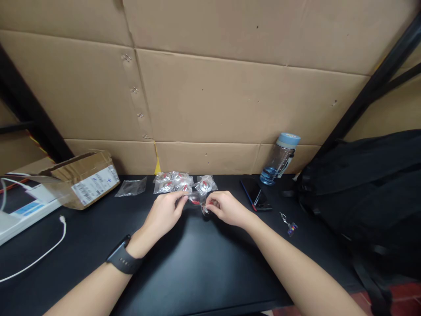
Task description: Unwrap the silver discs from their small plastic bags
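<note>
My left hand [167,211] pinches the edge of a small clear plastic bag [196,195] between thumb and fingers, above the middle of the table. A red piece shows at the bag, whether inside or behind it I cannot tell. My right hand [228,207] is closed at the bag's right end, its fingertips on a small shiny round item [205,210] that they partly cover. Just beyond my hands lie several clear bags [167,186] with round silvery items and red bits inside. Another such bagged item [205,184] lies slightly to their right.
A flat clear bag [131,187] lies left, near an open cardboard box [94,184] and a white power strip [29,213] with a cable. A phone [256,195], a keychain [289,226] and a water bottle [278,160] stand or lie right, beside a black backpack [365,197].
</note>
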A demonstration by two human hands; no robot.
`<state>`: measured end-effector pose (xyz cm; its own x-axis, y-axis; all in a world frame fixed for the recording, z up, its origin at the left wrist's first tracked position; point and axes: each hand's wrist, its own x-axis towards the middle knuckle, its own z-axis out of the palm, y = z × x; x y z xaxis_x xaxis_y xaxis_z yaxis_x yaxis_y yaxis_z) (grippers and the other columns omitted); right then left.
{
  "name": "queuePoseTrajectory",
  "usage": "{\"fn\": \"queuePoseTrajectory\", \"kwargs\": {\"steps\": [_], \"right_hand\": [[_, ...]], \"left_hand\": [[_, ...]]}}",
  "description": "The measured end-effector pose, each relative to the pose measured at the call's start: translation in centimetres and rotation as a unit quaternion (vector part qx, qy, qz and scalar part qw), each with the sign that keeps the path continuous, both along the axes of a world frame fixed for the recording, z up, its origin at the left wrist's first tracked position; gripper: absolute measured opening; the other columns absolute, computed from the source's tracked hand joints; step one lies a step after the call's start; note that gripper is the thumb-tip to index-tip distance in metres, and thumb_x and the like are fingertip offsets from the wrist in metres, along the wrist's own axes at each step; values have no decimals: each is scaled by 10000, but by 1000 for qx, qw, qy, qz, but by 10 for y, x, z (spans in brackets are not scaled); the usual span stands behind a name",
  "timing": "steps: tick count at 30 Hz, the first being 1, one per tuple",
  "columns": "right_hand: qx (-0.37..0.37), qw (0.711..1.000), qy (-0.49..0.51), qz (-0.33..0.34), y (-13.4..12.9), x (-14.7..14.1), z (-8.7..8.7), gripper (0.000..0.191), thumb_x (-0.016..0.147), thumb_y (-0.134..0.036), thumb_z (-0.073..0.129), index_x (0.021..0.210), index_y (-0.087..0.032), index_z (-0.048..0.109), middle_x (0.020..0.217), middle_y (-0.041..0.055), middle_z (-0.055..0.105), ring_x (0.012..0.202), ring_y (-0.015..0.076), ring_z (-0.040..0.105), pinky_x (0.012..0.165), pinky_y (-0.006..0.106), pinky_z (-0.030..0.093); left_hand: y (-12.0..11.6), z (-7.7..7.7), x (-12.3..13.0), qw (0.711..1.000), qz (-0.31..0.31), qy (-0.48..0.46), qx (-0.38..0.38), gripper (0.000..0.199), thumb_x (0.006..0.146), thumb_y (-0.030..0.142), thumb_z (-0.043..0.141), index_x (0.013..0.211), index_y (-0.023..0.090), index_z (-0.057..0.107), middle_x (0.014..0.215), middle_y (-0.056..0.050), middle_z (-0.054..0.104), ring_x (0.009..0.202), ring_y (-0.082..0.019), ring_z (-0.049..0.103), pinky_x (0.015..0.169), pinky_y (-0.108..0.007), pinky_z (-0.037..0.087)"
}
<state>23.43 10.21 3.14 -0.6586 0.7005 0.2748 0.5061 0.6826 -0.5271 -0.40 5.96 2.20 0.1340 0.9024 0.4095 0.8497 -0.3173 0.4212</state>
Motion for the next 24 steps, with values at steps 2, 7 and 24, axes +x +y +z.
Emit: {"fn": "queuePoseTrajectory", "kwargs": {"steps": [2, 7, 24], "right_hand": [[0, 1000, -1, -5, -1, 0, 0, 128, 893, -88, 621, 824, -181, 675, 782, 15, 707, 692, 136, 625, 690, 228, 442], [-23, 1000, -3, -10, -1, 1, -4, 101, 859, -92, 638, 857, -187, 673, 756, 3, 709, 679, 132, 640, 666, 218, 446], [-40, 998, -50, 22, 2, 3, -10, 90, 821, -91, 682, 836, -170, 723, 704, -3, 697, 643, 123, 609, 636, 217, 413]], "left_hand": [[1, 2, -2, 1000, 10, 8, -16, 297, 1008, 332, 498, 1055, 217, 767, 918, -43, 805, 828, -257, 750, 741, -315, 529], [5, 1, -10, 997, 44, 45, -44, 295, 1001, 318, 486, 1194, 234, 694, 948, -58, 794, 897, -283, 753, 766, -327, 521], [-17, 12, -8, 964, -52, 260, 8, 259, 894, 153, 639, 1144, 210, 670, 1167, -126, 634, 1048, -324, 627, 890, -429, 523]]}}
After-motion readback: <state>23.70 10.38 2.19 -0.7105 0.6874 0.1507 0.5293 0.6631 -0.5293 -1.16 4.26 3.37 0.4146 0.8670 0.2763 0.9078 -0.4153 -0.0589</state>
